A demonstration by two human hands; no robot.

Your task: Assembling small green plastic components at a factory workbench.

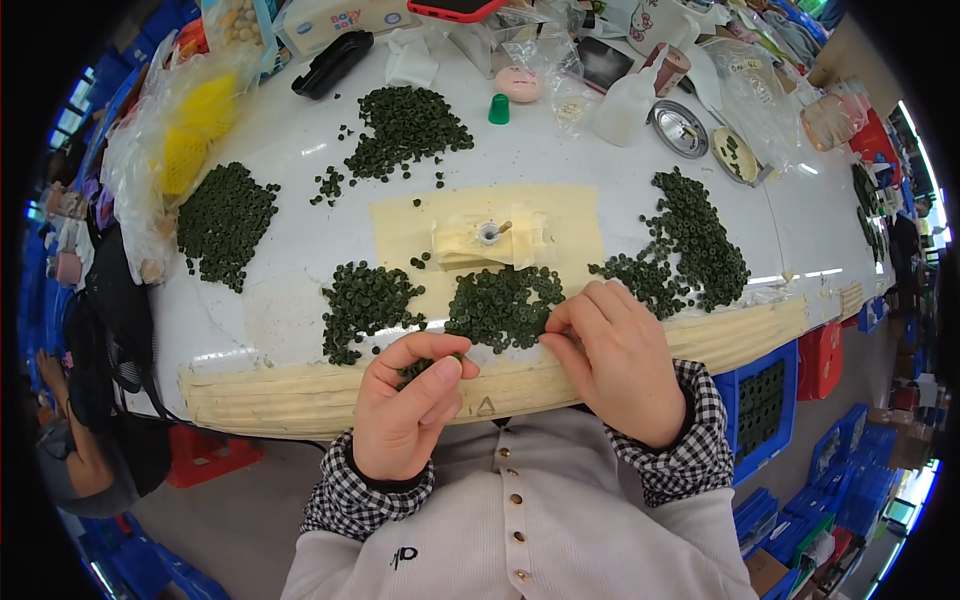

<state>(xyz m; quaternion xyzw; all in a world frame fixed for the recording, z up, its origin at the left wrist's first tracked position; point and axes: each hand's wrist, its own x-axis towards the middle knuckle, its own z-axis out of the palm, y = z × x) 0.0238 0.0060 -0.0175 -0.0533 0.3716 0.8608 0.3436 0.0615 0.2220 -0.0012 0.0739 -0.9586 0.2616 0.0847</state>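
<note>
My left hand (pixel 408 405) is closed near the table's front edge, thumb against forefinger. Between them and in the curl of the fingers show a few small dark green ring-shaped parts (pixel 412 372). My right hand (pixel 632 370) reaches to the right edge of the middle pile of green rings (pixel 505 305), thumb and forefinger pinched together. Whether a ring sits in that pinch is too small to make out. Just behind this pile, a taped block (pixel 460 238) on yellowish tape carries a white round fitting (pixel 488 233) with a short thin peg.
More green ring piles lie at the left (pixel 228 225), centre left (pixel 370 300), back (pixel 405 130) and right (pixel 700 240). Behind stand a black stapler-like object (pixel 333 65), a green cap (pixel 498 109), plastic bags and a round metal tin (pixel 678 128). A blue crate (pixel 788 400) sits below right.
</note>
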